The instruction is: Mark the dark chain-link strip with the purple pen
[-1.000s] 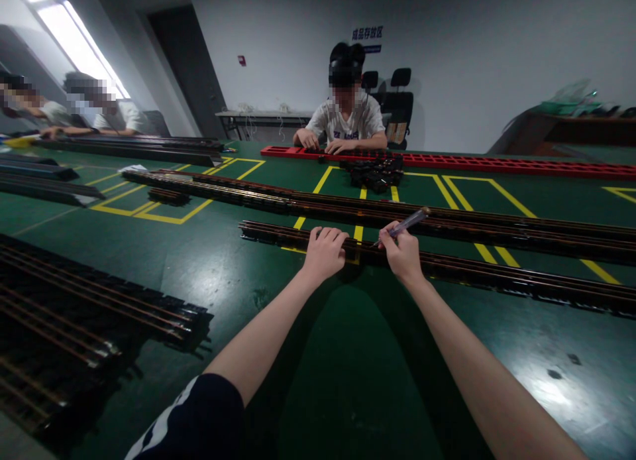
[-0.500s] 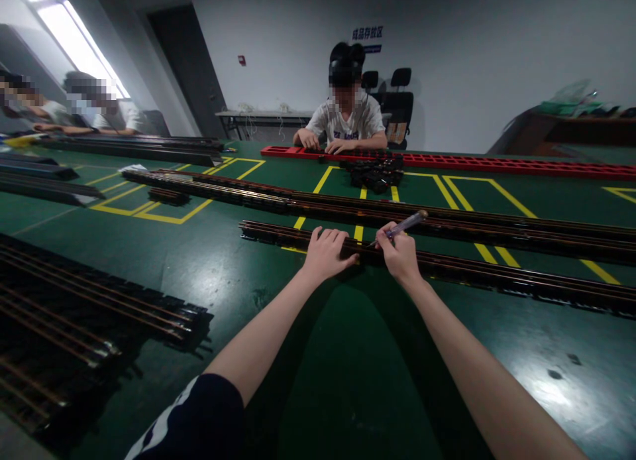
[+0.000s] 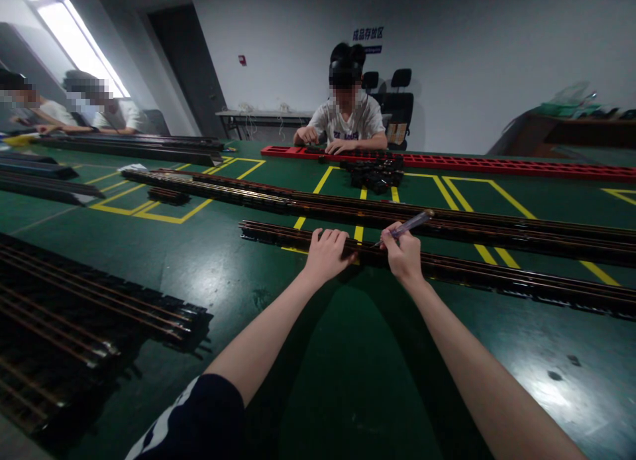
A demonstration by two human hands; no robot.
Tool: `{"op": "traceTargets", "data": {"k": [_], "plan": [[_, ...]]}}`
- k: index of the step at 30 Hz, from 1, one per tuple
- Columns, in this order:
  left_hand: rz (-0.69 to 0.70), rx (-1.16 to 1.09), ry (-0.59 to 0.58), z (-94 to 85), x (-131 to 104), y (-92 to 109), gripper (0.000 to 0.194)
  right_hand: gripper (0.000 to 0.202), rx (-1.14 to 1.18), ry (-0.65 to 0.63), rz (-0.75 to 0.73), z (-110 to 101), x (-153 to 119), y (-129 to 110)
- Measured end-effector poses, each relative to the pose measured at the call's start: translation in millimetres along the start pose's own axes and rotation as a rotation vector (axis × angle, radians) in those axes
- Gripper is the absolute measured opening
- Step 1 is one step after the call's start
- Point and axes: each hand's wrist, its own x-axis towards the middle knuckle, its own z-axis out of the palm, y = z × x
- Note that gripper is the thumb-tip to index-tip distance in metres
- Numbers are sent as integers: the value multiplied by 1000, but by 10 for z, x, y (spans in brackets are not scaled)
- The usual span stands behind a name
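Note:
A long black strip with copper-coloured rods lies across the green table in front of me. My left hand rests on it with the fingers bent over its far side and the thumb along the near side, gripping it. Just to the right, my right hand is closed around a screwdriver with a clear handle. The handle slants up to the right, and the thin shaft points down left onto the strip. Whether the tip touches the strip is too small to tell.
Behind the strip lies a longer bundle of similar strips. More rodded strips fill the near left. A pile of black parts and a red frame sit farther back, where a person works. Two people sit far left.
My right hand and the screwdriver have shifted slightly right along the strip. My left thumb has drawn in a little against the strip.

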Motion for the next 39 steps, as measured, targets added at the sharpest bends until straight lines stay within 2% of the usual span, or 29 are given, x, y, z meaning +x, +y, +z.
{"op": "traceTargets", "data": {"k": [9,39], "plan": [[2,-13,-3,-19,3,12,29,32,-6,-5,-1,0,-1,-25],[44,9,-2,-25,-4,-2,42,33,-32,-6,-17,18,4,15]]}}
